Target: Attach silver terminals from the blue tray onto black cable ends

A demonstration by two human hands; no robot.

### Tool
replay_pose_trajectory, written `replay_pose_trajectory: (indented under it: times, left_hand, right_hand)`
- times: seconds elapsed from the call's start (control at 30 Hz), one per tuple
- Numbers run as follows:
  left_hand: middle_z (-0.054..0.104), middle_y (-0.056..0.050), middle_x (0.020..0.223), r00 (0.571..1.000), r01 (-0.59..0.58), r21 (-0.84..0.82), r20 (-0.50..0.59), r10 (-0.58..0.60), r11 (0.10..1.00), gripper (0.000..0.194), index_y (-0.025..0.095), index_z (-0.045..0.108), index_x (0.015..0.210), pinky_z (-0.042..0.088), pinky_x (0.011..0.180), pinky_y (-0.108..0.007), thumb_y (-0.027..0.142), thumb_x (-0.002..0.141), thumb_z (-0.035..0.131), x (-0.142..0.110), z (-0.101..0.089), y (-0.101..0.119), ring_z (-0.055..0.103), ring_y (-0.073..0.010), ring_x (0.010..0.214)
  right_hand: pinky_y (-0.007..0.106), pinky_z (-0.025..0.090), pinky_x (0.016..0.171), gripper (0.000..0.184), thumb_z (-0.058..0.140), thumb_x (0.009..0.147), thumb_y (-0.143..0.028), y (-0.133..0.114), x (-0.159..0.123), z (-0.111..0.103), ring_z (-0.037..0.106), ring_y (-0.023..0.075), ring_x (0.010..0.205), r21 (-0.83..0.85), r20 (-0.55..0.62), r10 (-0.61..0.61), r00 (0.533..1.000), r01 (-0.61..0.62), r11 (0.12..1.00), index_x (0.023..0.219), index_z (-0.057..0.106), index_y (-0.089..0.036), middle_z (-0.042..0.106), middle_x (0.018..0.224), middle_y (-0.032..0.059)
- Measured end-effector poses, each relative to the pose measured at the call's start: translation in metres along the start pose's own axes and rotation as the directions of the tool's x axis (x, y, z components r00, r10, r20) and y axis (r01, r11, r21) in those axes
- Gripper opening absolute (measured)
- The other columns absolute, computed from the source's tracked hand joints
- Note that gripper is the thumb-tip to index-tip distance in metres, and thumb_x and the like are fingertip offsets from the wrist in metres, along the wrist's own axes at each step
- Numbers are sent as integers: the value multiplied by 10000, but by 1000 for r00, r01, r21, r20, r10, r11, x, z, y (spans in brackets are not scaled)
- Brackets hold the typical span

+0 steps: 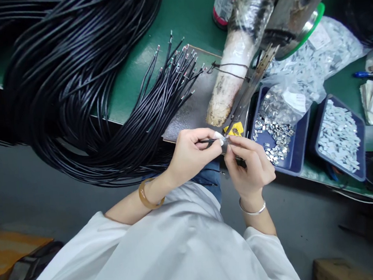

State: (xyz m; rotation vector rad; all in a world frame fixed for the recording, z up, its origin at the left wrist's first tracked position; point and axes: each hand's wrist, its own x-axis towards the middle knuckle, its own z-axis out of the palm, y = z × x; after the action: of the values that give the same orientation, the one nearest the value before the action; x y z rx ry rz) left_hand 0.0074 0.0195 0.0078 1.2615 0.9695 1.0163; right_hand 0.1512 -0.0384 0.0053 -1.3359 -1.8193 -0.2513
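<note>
My left hand [192, 150] pinches a black cable [209, 141] close to its end, with white wrapping on a fingertip. Against it, my right hand [249, 160] has thumb and forefinger closed at the cable's tip, on a small shiny piece [226, 139] too tiny to make out fully. Both hands meet in front of the table's near edge. To the left lies a thick bundle of black cables [165, 93], its stripped ends fanned out over a metal plate [199, 99]. A yellow label [235, 129] sits just beyond my fingertips.
Small metal parts fill part of a blue tray [294, 165] on the right; beside it a second tray [363, 153] holds pale pieces. A plastic-wrapped duct [231, 61] slants down over the plate. Behind are a bag of pale parts [336, 46] and a can [224, 4].
</note>
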Motion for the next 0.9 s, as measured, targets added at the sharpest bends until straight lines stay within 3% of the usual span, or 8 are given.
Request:
replay_pose_trajectory:
  times: [0.1,0.43,0.67,0.9]
  left_hand:
    - [604,4,633,1000,-11,15,-17,11,1000,98,108,707,713,384,487,-142,175,748,644,0,3,-1,460,-57,542]
    - [540,30,586,999,-42,24,-18,42,999,104,102,687,689,292,430,-128,171,745,632,2,3,5,342,-26,489]
    - [510,23,549,999,44,35,-7,-44,998,120,111,685,694,310,450,-153,217,731,643,2,1,2,399,-54,503]
    - [497,29,563,999,47,-5,14,-47,999,106,120,676,726,312,447,-152,217,757,649,0,2,1,389,-53,506]
  right_hand:
    - [250,620,835,248,714,808,-15,-1,3,2,742,139,916,-2,-8,50,999,-50,999,960,649,-200,767,1018,51]
    - [257,616,855,214,723,811,-41,-5,10,-1,732,140,923,18,9,90,996,-90,996,936,663,-205,758,1019,43]
    - [241,611,828,180,695,835,-58,-2,9,0,733,131,909,40,31,74,997,-76,996,901,622,-208,762,1013,42]
    - [249,609,824,205,702,830,-56,-2,9,-1,737,138,907,23,17,75,997,-76,997,936,629,-216,763,1015,40]
